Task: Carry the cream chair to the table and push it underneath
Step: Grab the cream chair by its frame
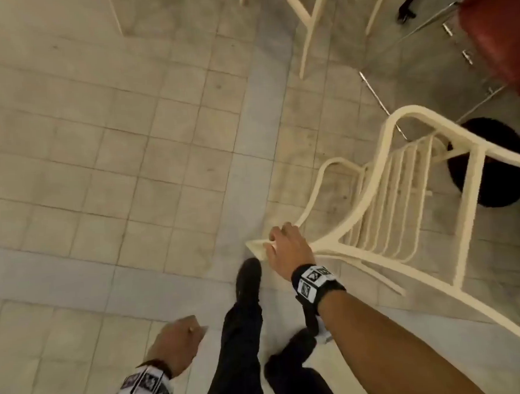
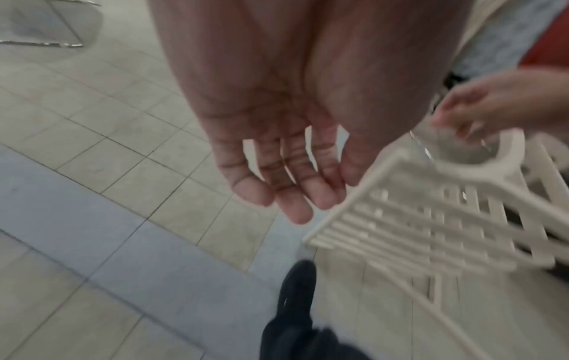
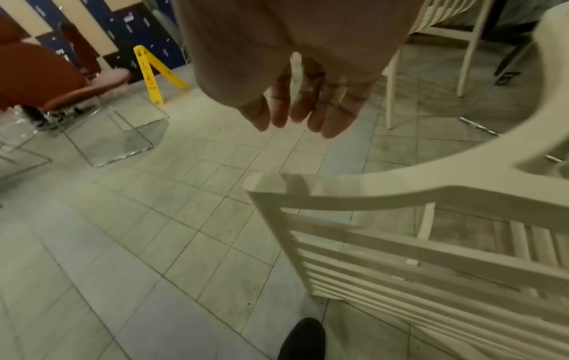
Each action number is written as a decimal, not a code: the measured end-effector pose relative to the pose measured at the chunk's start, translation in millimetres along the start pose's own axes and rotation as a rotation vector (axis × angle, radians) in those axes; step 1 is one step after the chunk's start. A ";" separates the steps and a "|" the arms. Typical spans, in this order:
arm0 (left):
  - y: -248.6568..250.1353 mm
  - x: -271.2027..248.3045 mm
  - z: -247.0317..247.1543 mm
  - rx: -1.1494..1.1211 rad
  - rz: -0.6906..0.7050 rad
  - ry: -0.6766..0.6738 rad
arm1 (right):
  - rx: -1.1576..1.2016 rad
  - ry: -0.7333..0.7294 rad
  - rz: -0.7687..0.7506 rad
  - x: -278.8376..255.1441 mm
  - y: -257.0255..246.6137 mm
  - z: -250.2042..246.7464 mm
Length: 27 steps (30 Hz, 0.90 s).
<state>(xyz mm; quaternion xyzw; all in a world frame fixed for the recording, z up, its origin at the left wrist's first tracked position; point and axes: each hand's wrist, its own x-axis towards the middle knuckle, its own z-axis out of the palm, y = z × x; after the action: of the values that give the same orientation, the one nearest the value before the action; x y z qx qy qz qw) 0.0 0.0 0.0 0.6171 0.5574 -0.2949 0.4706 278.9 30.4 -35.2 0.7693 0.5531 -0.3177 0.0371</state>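
Tiled floor [image 1: 99, 145], cream chair [image 1: 403, 189] tilted beside black shoe [image 1: 249, 277], right hand [image 1: 288, 249] at backrest corner, grip unclear, left hand [image 1: 176, 342] held free, fingers [image 2: 292, 194] relaxed and empty

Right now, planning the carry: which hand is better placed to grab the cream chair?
Right. The right hand hovers open at the cream chair, by its backrest corner; the left hand hangs farther back.

Dim, warm indoor light; the tiled floor [image 1: 129, 143] bends at the wide-angle edges. The left wrist view smears the chair [image 2: 431, 219] with motion blur.
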 end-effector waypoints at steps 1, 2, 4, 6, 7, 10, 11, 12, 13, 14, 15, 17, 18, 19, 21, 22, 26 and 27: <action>-0.2 6.8 -6.5 -0.035 0.038 0.065 | -0.059 -0.077 0.031 11.1 -4.5 8.9; 3.5 10.6 -15.8 -0.073 0.046 0.120 | -0.139 -0.191 0.076 17.7 -9.7 16.0; 5.4 12.1 -24.5 -0.115 0.031 0.161 | -0.244 -0.429 0.127 27.1 -11.0 29.5; -0.1 -0.6 -21.5 -0.142 -0.029 0.140 | -0.254 -0.491 0.144 26.0 -1.0 40.1; -7.9 -6.9 -12.6 -0.182 -0.049 0.136 | -0.238 -0.503 0.141 22.9 2.9 45.2; -29.3 -12.1 21.3 -0.182 -0.150 0.064 | -0.251 -0.437 0.103 9.4 14.3 41.8; -44.4 -17.6 32.3 -0.203 -0.179 0.011 | -0.277 -0.382 0.080 6.6 15.0 40.3; -50.2 -24.9 41.8 -0.173 -0.173 -0.011 | -0.295 -0.341 0.052 0.9 20.0 35.0; -10.4 -31.6 37.8 -0.055 -0.132 -0.043 | -0.251 -0.238 0.181 -41.5 64.7 -20.5; -23.6 -34.4 43.0 -0.043 -0.235 -0.036 | -0.272 -0.207 0.146 -42.2 58.0 -28.8; -37.6 -37.5 46.4 -0.018 -0.229 -0.026 | -0.276 -0.179 0.102 -39.4 56.8 -35.4; -55.8 -25.2 49.8 0.020 -0.215 -0.051 | -0.279 -0.115 0.038 -34.9 54.8 -60.9; -54.9 -20.1 47.0 0.039 -0.221 -0.040 | -0.270 -0.092 0.012 -33.5 53.1 -70.6; -54.6 -15.1 40.4 0.068 -0.202 -0.065 | -0.261 -0.086 0.005 -35.0 48.7 -86.5; -52.0 -0.8 20.3 0.086 -0.134 -0.102 | -0.215 -0.037 -0.004 -44.1 53.7 -115.4; -35.4 3.8 7.9 0.108 -0.105 -0.112 | -0.164 0.006 0.004 -62.2 68.2 -134.1; 33.7 33.4 -24.5 0.256 0.000 -0.079 | 0.090 0.143 0.050 -155.4 126.3 -199.3; 56.8 38.5 -30.5 0.258 0.028 -0.054 | 0.149 0.180 0.064 -179.7 140.8 -213.2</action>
<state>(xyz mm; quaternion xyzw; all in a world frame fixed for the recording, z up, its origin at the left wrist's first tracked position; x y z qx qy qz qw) 57.9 47.2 -8.2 0.6721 0.4931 -0.3741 0.4065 464.0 -85.5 188.1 0.8126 0.5043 -0.2860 -0.0600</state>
